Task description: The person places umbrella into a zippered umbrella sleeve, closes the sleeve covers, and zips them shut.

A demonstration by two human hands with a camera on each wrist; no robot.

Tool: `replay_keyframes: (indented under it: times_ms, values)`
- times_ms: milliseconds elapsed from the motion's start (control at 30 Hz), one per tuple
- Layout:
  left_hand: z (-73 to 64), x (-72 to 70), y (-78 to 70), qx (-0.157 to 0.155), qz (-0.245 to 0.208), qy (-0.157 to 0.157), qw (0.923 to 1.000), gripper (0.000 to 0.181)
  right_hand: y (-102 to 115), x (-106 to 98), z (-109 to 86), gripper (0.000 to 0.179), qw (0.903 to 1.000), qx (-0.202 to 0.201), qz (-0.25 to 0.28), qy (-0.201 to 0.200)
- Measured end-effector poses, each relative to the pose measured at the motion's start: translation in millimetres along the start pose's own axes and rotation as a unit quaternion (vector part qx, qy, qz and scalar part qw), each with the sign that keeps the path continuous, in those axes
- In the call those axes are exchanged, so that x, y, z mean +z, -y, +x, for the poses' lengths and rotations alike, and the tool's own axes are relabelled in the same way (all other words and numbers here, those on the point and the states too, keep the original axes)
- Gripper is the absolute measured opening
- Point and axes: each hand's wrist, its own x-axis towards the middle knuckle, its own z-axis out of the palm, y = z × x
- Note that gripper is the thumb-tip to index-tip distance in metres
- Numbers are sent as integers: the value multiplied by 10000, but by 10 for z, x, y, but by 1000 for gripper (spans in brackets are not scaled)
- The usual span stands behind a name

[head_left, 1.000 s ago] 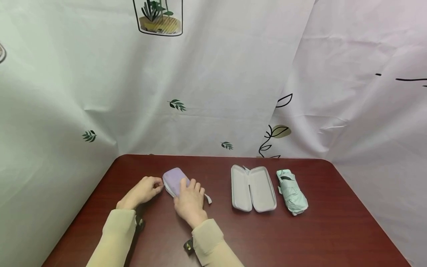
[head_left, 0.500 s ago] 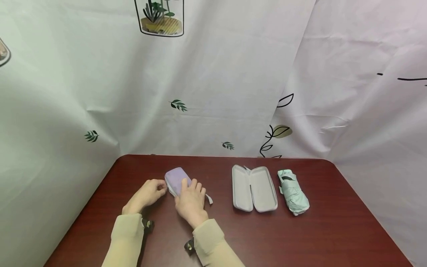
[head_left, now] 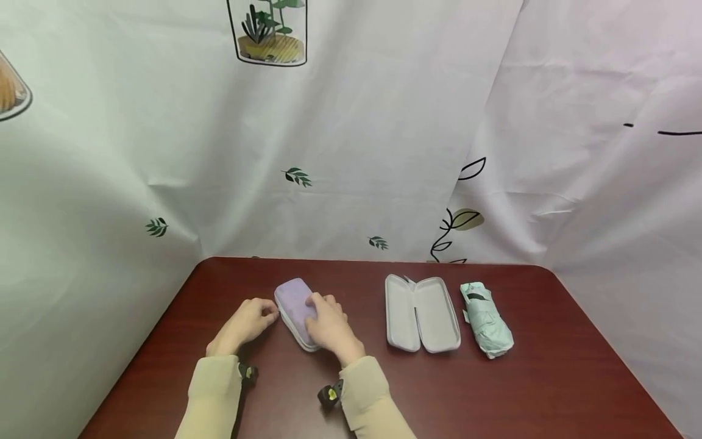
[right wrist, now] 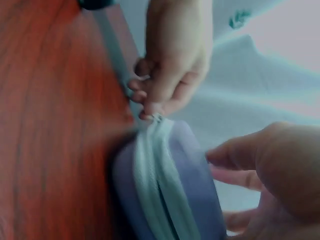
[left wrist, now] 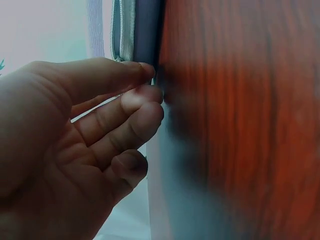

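Observation:
A lilac zip case point(head_left: 295, 300) lies on the table, left of the middle. At its left far corner my left hand point(head_left: 249, 320) pinches the zipper pull point(right wrist: 158, 118) between thumb and forefinger. The other fingers of that hand are loosely curled in the left wrist view. My right hand point(head_left: 331, 326) rests on the lid's right side, its fingertips touching the purple top. Along the case's side run pale zipper bands point(right wrist: 167, 165), with a dark line between them in the right wrist view. The case's right edge is hidden under the right hand.
A pale grey case point(head_left: 402, 314) lies spread open to the right, both halves facing up. Beyond it is a folded mint-green umbrella point(head_left: 487, 320). The reddish-brown table point(head_left: 439, 396) ends at a patterned white cloth point(head_left: 351, 152) behind.
My right hand has shifted right and lifted partly off the lid, uncovering more of its near end. The case's white strap has gone out of sight. My left hand stays at the zipper corner.

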Motion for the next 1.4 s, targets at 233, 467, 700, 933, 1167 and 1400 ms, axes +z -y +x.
replay_keyframes:
  times_ms: [233,467,700,933,1167,1400]
  values:
    - [-17,-38,-13,-35,5,15,10000,11,-11,-219,106,41,9888,-1044,-963,453]
    - [-21,8,35,-39,-23,59,10000,11,109,-345,330,70,9348,-1570,-2824,1475]
    - [-9,41,61,150,-62,-27,9999,11,233,-329,463,65,8309,-2531,-4659,1690]
    - [-17,26,37,268,16,-54,9996,10,269,-280,531,71,7631,-2878,-5523,1728]
    - [0,45,28,218,38,12,9998,10,271,-269,574,74,7757,-2473,-5385,2169]
    - [18,13,8,238,118,148,9995,10,281,-261,573,64,8014,-2283,-5074,2196]
